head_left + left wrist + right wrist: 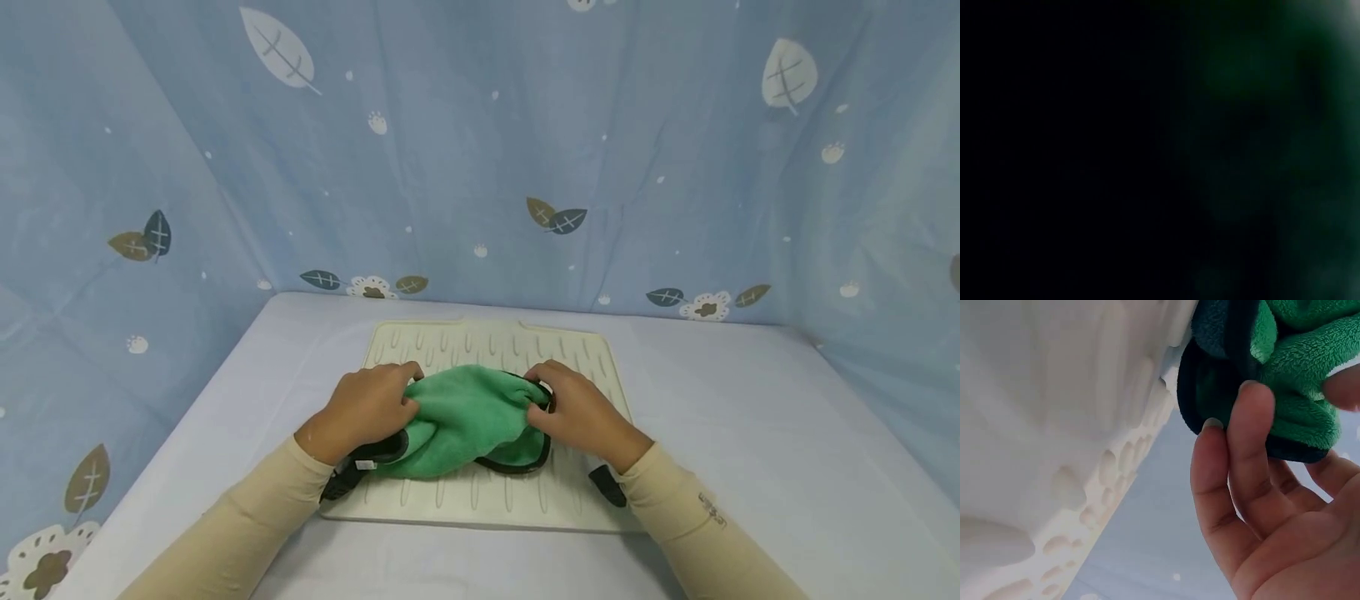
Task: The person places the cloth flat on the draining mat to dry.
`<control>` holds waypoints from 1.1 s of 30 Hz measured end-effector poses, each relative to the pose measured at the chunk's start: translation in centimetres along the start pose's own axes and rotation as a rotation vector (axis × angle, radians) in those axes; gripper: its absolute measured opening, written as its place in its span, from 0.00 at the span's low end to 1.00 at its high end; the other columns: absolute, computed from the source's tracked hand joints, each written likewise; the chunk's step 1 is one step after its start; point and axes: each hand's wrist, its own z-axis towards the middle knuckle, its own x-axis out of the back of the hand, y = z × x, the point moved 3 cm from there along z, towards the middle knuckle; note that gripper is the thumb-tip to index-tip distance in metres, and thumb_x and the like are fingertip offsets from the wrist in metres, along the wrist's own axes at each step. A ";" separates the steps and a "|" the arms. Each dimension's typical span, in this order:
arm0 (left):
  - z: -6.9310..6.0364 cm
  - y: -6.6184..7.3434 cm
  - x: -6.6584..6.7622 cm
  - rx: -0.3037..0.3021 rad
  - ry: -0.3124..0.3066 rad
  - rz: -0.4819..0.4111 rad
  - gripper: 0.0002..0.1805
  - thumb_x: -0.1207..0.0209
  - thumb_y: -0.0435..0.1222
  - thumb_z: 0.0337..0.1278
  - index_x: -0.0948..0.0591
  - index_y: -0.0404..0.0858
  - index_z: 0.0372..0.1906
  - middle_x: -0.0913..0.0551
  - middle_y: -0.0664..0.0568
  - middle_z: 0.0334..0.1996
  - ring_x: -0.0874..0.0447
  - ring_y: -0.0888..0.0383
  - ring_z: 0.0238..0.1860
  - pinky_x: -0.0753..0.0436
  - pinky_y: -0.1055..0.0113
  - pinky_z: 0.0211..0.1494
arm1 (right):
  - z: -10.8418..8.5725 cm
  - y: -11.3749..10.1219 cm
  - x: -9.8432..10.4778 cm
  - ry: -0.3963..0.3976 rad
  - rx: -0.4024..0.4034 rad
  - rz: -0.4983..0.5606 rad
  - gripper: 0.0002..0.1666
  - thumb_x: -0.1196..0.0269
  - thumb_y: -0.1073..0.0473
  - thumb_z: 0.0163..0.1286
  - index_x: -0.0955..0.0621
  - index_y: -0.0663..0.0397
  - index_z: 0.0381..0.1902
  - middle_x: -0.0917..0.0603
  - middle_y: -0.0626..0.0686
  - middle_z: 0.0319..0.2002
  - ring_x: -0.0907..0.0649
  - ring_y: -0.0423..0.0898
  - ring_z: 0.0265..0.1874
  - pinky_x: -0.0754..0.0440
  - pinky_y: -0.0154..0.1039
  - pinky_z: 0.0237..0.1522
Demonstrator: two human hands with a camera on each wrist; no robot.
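Note:
A green plush towel (465, 417) with a dark edging lies bunched between the two hands, over a cream ribbed mat. On its left side the left hand (363, 412) grips the fabric between thumb and fingers. At the opposite end the right hand (581, 415) pinches the edged part. In the right wrist view, curled fingers of the right hand (1285, 506) hold the towel (1304, 381) by its dark border, beside the mat. Near-black with a dim green blur, the left wrist view shows no detail of the left hand.
Under the towel, the cream mat (480, 504) has raised ridges and a notched far edge. It lies on a white-covered table (720, 400). Blue curtains (465, 150) with leaf prints hang behind and at both sides.

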 end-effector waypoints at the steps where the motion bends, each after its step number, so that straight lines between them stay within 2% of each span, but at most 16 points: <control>1: 0.0 0.0 0.0 -0.007 0.001 0.002 0.19 0.44 0.34 0.58 0.19 0.40 0.55 0.15 0.52 0.33 0.29 0.59 0.21 0.32 0.64 0.19 | 0.0 0.0 0.0 0.000 0.001 0.007 0.17 0.40 0.63 0.64 0.20 0.55 0.52 0.19 0.50 0.45 0.26 0.39 0.27 0.25 0.34 0.31; 4: 0.1 -0.1 -0.1 -0.024 0.001 0.017 0.18 0.43 0.33 0.58 0.18 0.41 0.54 0.15 0.51 0.34 0.28 0.59 0.22 0.31 0.64 0.20 | 0.1 0.0 0.1 0.010 -0.001 0.016 0.16 0.40 0.65 0.64 0.20 0.56 0.51 0.19 0.50 0.43 0.27 0.38 0.24 0.26 0.34 0.27; 10: -0.1 0.2 -0.2 -0.037 -0.021 0.035 0.14 0.42 0.35 0.63 0.14 0.45 0.52 0.14 0.48 0.44 0.23 0.58 0.28 0.29 0.63 0.22 | 0.1 0.0 0.1 0.027 0.000 -0.014 0.11 0.37 0.65 0.68 0.17 0.57 0.48 0.17 0.51 0.39 0.28 0.37 0.21 0.26 0.32 0.24; 14: -0.1 0.3 -0.2 -0.042 -0.002 0.023 0.14 0.44 0.33 0.65 0.11 0.47 0.48 0.15 0.49 0.42 0.22 0.58 0.28 0.28 0.63 0.23 | 0.2 0.0 0.1 0.042 0.002 -0.042 0.08 0.37 0.63 0.70 0.16 0.55 0.46 0.16 0.50 0.38 0.27 0.37 0.23 0.25 0.32 0.28; 18: -0.1 0.3 -0.2 -0.048 0.019 0.014 0.16 0.46 0.28 0.66 0.10 0.47 0.45 0.16 0.51 0.38 0.23 0.59 0.26 0.28 0.64 0.23 | 0.2 0.0 0.1 0.024 -0.010 -0.032 0.08 0.38 0.61 0.72 0.16 0.53 0.46 0.16 0.49 0.37 0.27 0.38 0.23 0.25 0.33 0.29; 22: -0.1 0.2 -0.4 -0.044 0.010 0.050 0.10 0.42 0.34 0.68 0.14 0.44 0.48 0.16 0.49 0.39 0.23 0.59 0.25 0.28 0.63 0.23 | 0.2 0.2 0.1 0.016 -0.023 -0.042 0.07 0.38 0.60 0.72 0.16 0.53 0.45 0.16 0.48 0.37 0.25 0.38 0.26 0.24 0.34 0.30; 27: -0.1 0.1 -0.4 -0.024 0.001 0.094 0.12 0.38 0.41 0.67 0.18 0.43 0.51 0.15 0.49 0.37 0.21 0.58 0.26 0.27 0.62 0.23 | 0.2 0.6 0.2 0.032 -0.079 -0.082 0.08 0.36 0.54 0.72 0.17 0.51 0.35 0.21 0.47 0.27 0.28 0.39 0.22 0.28 0.35 0.27; 30: -0.1 0.0 -0.5 -0.019 -0.024 0.099 0.13 0.38 0.42 0.67 0.19 0.42 0.51 0.15 0.51 0.31 0.23 0.59 0.23 0.29 0.63 0.21 | 0.1 1.0 0.1 -0.013 -0.154 -0.099 0.15 0.38 0.49 0.73 0.21 0.48 0.28 0.26 0.45 0.20 0.30 0.39 0.17 0.31 0.35 0.22; 33: -0.1 0.0 -0.7 -0.019 -0.026 0.095 0.13 0.37 0.42 0.66 0.19 0.42 0.51 0.15 0.52 0.29 0.24 0.60 0.22 0.30 0.64 0.20 | 0.0 1.3 -0.1 -0.062 -0.194 -0.084 0.17 0.40 0.48 0.75 0.24 0.47 0.26 0.27 0.43 0.16 0.29 0.39 0.15 0.31 0.35 0.20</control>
